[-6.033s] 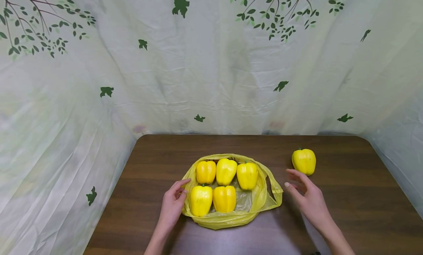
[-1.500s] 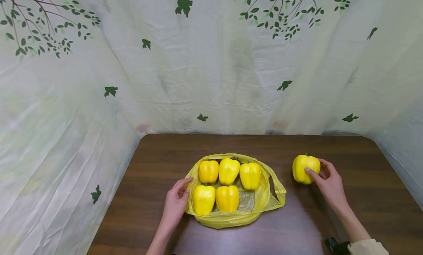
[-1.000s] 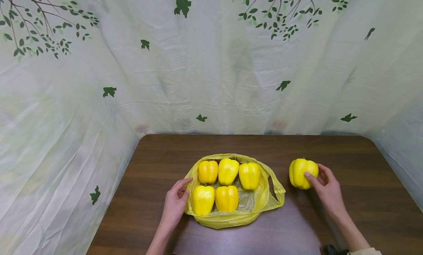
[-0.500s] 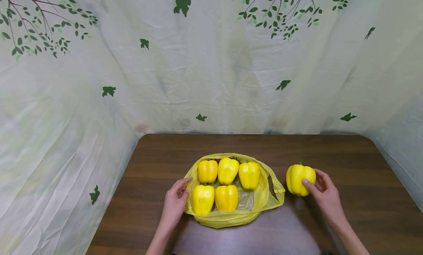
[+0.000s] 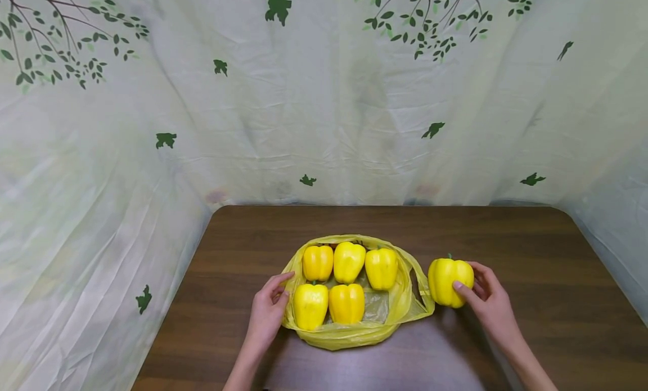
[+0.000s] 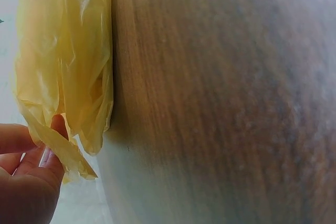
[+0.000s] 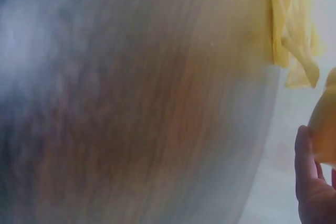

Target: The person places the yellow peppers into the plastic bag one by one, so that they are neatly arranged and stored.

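My right hand (image 5: 489,302) grips a yellow bell pepper (image 5: 449,283) by its right side, thumb in front, just off the bag's right handle. In the right wrist view this pepper (image 7: 326,121) shows at the right edge, partly cut off. A yellow plastic bag (image 5: 349,339) lies spread with its mouth wide, and several yellow bell peppers (image 5: 311,306) sit inside in two rows. The left hand (image 5: 268,305) holds the bag's left edge. Up close in the left wrist view, the thumb and fingers of the left hand (image 6: 31,182) pinch the bag's handle strip (image 6: 65,156).
A dark brown wooden table (image 5: 243,228) carries everything. Behind it and at both sides hangs a pale cloth (image 5: 324,109) printed with leaves and branches. Bare bag bottom (image 5: 376,308) shows at the front right inside the bag.
The right hand took hold of the lone pepper at the back right and has brought it left and nearer, beside the bag. The left hand and the bag have stayed in place.
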A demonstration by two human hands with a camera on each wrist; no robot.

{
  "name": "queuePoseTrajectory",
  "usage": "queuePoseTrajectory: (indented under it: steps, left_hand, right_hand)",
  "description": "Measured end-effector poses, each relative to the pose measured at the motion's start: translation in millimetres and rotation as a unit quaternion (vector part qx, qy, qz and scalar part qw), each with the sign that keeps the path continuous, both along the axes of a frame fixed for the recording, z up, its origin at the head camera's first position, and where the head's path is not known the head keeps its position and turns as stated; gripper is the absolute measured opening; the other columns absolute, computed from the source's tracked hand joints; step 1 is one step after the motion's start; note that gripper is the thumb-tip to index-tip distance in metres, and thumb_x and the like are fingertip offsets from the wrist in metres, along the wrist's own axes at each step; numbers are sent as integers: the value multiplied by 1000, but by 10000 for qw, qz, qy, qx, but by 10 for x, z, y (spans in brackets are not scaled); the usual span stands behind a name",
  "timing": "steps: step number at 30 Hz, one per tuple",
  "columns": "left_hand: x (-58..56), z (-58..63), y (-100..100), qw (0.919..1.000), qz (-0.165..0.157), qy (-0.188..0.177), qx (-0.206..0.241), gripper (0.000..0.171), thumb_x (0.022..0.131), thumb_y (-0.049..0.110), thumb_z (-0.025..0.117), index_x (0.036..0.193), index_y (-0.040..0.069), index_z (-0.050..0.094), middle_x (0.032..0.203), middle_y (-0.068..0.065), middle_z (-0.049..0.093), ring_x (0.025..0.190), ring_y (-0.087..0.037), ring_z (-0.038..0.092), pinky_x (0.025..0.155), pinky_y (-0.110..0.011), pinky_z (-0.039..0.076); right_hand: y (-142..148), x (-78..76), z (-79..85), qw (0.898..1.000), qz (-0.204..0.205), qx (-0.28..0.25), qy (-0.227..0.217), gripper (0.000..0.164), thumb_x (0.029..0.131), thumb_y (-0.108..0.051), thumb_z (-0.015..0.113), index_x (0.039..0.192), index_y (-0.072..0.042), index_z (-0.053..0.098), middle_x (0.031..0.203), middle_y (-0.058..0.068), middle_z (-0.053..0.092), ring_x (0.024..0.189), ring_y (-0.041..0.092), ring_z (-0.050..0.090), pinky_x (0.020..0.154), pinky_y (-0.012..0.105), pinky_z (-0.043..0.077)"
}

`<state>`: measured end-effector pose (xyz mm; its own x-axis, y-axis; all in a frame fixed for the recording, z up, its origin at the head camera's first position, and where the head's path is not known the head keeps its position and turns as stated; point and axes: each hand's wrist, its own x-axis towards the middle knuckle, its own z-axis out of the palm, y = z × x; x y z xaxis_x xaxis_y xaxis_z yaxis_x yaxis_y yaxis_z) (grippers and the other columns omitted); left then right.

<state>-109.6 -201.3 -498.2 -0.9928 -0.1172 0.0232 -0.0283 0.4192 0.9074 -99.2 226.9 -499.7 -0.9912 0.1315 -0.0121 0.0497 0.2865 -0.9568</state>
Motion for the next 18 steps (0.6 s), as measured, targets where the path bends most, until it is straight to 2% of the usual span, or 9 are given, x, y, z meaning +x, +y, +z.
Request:
queuePoseTrajectory:
  steps: [4,7,12,18]
  left_hand:
    - [1,-1,-2,10000,-12,-5,-10,40,92,-9,57,128,7,64,125,-9,62,95,-23,58,82,-20,48]
    - [1,-5,-7,10000,-21,18,14,40,92,-9,57,128,7,64,125,-10,62,94,-23,58,81,-21,48]
    - [2,-18,-13,10000,-41,73,35,40,91,-10,57,128,6,64,124,-11,62,93,-22,58,80,-22,49]
    - [-3,-23,-20,9999,-11,155,-11,40,90,-12,56,124,8,67,120,-8,64,91,-24,59,80,-23,49]
  right_hand:
    - [-53,11,14,10000,-14,46,12,55,96,-26,65,140,-6,40,137,18,47,116,25,54,80,14,48]
    - [-84,22,29,9999,24,96,48,55,95,-26,66,140,-6,41,138,15,48,117,21,53,82,13,46]
    - [-129,40,40,9998,125,87,136,55,95,-24,67,140,-6,42,138,11,48,114,3,51,84,13,46]
    - [-186,58,50,9996,203,77,164,54,94,-24,68,139,-5,44,137,13,49,117,14,53,83,13,46]
